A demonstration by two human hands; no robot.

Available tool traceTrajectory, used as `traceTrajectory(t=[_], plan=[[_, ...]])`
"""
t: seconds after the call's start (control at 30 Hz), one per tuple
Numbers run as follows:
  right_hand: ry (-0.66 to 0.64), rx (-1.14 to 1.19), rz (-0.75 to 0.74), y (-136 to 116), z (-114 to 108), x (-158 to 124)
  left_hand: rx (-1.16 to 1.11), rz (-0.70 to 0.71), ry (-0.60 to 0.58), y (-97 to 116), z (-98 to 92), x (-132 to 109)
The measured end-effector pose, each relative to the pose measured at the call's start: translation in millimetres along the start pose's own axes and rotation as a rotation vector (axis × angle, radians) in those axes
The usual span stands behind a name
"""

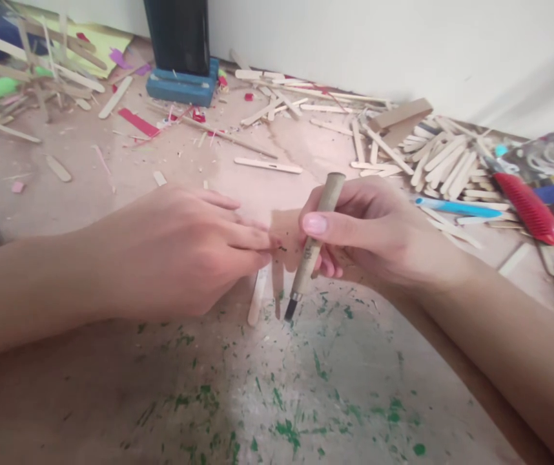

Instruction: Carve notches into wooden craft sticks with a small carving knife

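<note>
A wooden-handled carving tool with a short dark metal tip slants downward, held between the thumb and fingers of my right hand. My left hand lies palm down on the table, its fingers pointing right and somewhat spread. Below its fingertips a wooden craft stick shows its lower end; the upper part is hidden beneath the fingers. The tool's tip is to the right of the stick, apart from it.
Behind my hands stands a black object in a blue base. A heap of craft sticks, a blue pen and a red-handled tool lie at the right. More sticks and scraps clutter the back left. Green marks dot the near table.
</note>
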State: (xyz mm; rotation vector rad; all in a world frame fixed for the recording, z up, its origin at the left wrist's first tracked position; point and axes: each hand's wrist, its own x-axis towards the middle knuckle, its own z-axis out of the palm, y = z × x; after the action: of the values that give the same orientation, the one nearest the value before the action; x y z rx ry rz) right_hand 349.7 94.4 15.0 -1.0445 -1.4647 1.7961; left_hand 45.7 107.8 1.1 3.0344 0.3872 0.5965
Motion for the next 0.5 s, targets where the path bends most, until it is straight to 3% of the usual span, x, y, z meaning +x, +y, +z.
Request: traceTrajectory(t=[0.2, 0.5], plan=[[-0.022, 0.036, 0.016, -1.1, -3.2, 1.6, 0.079, -0.072, -0.014, -3.6, -2.6, -5.4], [-0.035, 0.062, 0.009, -0.2, -3.0, 2.8, 0.058, -0.016, -0.015, -6.2, -8.8, -2.7]])
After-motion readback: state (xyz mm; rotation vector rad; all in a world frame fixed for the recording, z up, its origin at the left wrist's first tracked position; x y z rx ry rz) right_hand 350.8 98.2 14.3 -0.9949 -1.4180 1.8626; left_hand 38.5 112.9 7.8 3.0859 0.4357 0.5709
